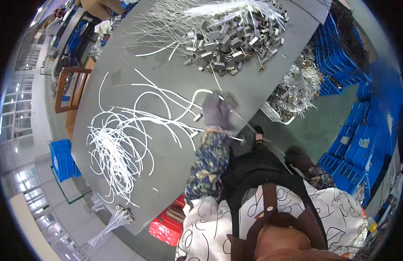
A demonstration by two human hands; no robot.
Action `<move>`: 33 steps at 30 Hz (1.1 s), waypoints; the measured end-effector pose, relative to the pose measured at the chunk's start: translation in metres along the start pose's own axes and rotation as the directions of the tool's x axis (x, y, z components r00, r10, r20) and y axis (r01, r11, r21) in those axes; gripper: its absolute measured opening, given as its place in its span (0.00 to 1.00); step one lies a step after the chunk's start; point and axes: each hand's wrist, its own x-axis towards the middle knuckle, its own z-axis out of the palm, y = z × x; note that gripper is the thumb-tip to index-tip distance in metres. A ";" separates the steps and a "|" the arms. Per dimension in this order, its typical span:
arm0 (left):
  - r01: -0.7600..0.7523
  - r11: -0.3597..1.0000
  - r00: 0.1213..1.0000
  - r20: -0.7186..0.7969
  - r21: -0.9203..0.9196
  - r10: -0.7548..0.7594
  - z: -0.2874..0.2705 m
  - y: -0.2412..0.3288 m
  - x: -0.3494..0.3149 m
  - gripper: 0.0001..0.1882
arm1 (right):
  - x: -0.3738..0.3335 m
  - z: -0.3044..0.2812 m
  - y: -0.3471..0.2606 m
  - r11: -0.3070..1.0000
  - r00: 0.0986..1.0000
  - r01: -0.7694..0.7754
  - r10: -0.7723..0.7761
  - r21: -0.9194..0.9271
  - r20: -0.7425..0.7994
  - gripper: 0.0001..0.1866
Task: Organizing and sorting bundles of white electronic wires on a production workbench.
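My left hand (218, 111), in a grey glove smeared by motion, is closed over the table's right edge. A thin pale wire (247, 124) runs out of it, slanting down past the edge toward my right hand (299, 160). That hand, dark-gloved and blurred, is at my right side off the table, and the wire's end reaches its fingers. A curved white tube (190, 102) meets the left glove from the left. Several white tubes with small block ends (198, 117) lie just left of this hand.
A tangled heap of white tubes (114, 156) covers the table's (162, 174) left part. Grey metal blocks with wires (230, 43) are piled at the far end. A crate of wired parts (297, 87) and blue crates (340, 48) stand right; a red container (169, 226) sits below the near edge.
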 end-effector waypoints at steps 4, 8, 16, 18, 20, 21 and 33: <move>-0.163 0.964 0.986 -0.002 0.209 0.167 -0.035 0.025 0.047 0.10 | -0.023 -0.027 0.020 0.990 0.993 -0.109 0.105 -0.088 -0.047 0.09; 0.263 0.782 0.933 -0.056 -0.566 -0.355 -0.032 0.067 0.078 0.11 | -0.018 -0.033 0.015 0.989 0.983 -0.150 0.151 0.014 -0.102 0.09; 0.048 0.872 0.977 -0.158 -0.486 -0.142 -0.081 0.150 0.101 0.13 | -0.001 -0.046 -0.019 0.997 0.993 0.067 -0.072 -0.049 -0.095 0.10; -0.011 0.875 0.988 -0.140 -0.483 -0.065 -0.089 0.169 0.110 0.12 | 0.001 -0.044 -0.027 0.996 0.991 0.089 -0.088 0.009 -0.097 0.11; -0.014 0.931 0.978 -0.199 -0.364 -0.063 -0.083 0.194 0.112 0.12 | -0.001 -0.040 -0.040 0.992 0.986 0.123 -0.121 0.018 -0.112 0.11; -0.031 0.941 0.982 -0.188 -0.336 -0.034 -0.083 0.201 0.111 0.12 | -0.002 -0.037 -0.046 0.991 0.985 0.135 -0.131 0.023 -0.113 0.11; 0.147 0.905 0.987 0.002 -0.400 -0.160 -0.135 0.157 0.119 0.10 | 0.018 -0.027 -0.011 0.924 0.956 0.265 -0.289 -0.276 -0.052 0.07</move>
